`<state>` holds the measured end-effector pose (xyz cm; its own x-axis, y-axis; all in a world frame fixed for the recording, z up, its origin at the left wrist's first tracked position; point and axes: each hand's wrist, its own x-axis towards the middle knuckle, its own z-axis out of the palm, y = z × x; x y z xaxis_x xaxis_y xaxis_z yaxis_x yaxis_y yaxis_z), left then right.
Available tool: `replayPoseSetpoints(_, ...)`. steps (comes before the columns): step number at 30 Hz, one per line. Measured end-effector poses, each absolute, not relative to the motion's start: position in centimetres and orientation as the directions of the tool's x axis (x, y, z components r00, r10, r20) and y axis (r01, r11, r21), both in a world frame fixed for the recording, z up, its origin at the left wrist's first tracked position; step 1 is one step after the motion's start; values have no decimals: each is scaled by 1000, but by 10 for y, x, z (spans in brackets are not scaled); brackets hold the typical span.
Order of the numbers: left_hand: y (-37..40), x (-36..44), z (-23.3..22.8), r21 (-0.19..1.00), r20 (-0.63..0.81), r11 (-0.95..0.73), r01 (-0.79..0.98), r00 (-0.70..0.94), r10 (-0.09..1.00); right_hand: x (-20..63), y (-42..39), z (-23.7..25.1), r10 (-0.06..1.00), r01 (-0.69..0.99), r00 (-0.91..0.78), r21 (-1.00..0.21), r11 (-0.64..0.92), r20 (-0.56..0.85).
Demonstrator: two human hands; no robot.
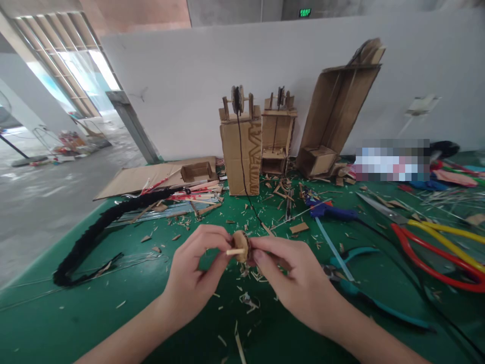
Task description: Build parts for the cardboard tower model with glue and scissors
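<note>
Beyond the left hand (197, 268) stands a grey-white wall (170, 96), a lit green exit sign (304, 12) above; beneath the hand, a green tabletop (71, 323); far to its left, a shiny grey floor (45, 187) and bright barred opening (85, 68).

Fingertips of the left hand (199, 265) and right hand (299, 265) cover parts of the rim of a small cardboard wheel (240, 245) at center, its far face largely out of sight. The left forearm (129, 323) and right forearm (371, 326) are cropped by the bottom edge, as is a pale stick (240, 348) at lower center. Yellow handles (447, 245) run past the right edge. At right, a pixelated patch (392, 160) masks what lies beneath. Floor clutter (70, 144) at left is too blurred to identify; characters above "EXIT" on a green sign (304, 12), top right of center, are too small to read.
</note>
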<state>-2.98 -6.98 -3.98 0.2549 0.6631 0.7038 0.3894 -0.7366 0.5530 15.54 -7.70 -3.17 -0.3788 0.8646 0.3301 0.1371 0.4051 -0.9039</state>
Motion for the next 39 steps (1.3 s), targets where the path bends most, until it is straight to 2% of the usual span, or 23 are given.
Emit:
replayPoseSetpoints(2, -71, -27, -40, 662, 637, -675, 327, 230, 736, 160, -76, -31, 747, 371, -383, -650, 663, 543)
replayPoseSetpoints(4, -73, -23, -40, 733, 585, -621, 277, 210, 783, 162, -75, -31, 627, 525, -372, -402, 750, 684)
replayPoseSetpoints(6, -76, -19, -40, 780, 546, -579, 237, 196, 815, 162, -75, -32, 557, 614, -351, -264, 744, 753)
replayPoseSetpoints(8, -78, -16, -41, 812, 515, -548, 199, 196, 834, 161, -75, -32, 526, 625, -359, -220, 749, 771)
replayPoseSetpoints(13, -78, -13, -43, 861, 474, -501, 93, 213, 854, 162, -74, -30, 526, 525, -463, -257, 811, 713)
replayPoseSetpoints(17, -77, -12, -42, 884, 461, -467, -16, 190, 867, 163, -74, -30, 508, 512, -461, -250, 822, 728)
replayPoseSetpoints(23, -74, -13, -45, 929, 369, -367, -42, 158, 916, 163, -75, -31, 553, 463, -448, -346, 816, 702)
replayPoseSetpoints(26, -72, -15, -49, 943, 327, -318, -98, 99, 940, 164, -72, -32, 578, 493, -425, -356, 793, 697)
replayPoseSetpoints(32, -71, -14, -51, 962, 260, -255, -96, 37, 965, 165, -71, -36, 604, 562, -429, -325, 761, 672)
replayPoseSetpoints(39, -75, -10, -49, 956, 292, -285, -72, 107, 951, 157, -80, -34, 615, 488, -381, -415, 768, 691)
